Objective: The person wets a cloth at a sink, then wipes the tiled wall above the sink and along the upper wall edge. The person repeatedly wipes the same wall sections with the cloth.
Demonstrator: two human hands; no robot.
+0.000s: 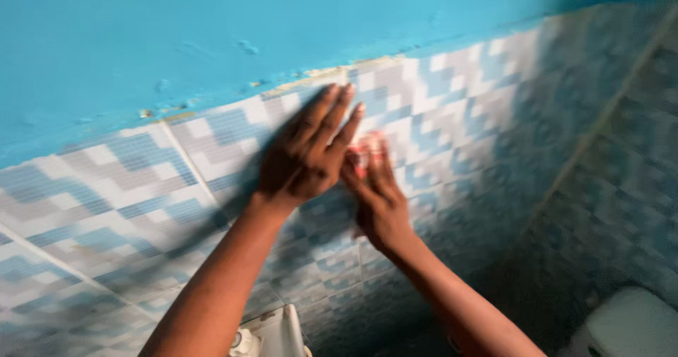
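The tiled wall point(127, 187), patterned in blue, grey and white zigzag squares, fills most of the frame from lower left to right, and above it a band of plain blue painted wall point(212, 32) runs across the top, chipped along the seam where the two meet. The left hand point(304, 156) lies flat on the tiles at centre, fingers point(332, 113) straight and close together, apparently bracing against the wall. Just right of it, touching, the right hand point(381, 194) presses a small red-and-white thing point(364, 152) against the tiles; it looks like a cloth or sponge (blur hides which), and the fingers seem laid over it, flattened rather than curled. White fixtures point(272, 336) show at the bottom edge and lower right; what they hold cannot be seen.
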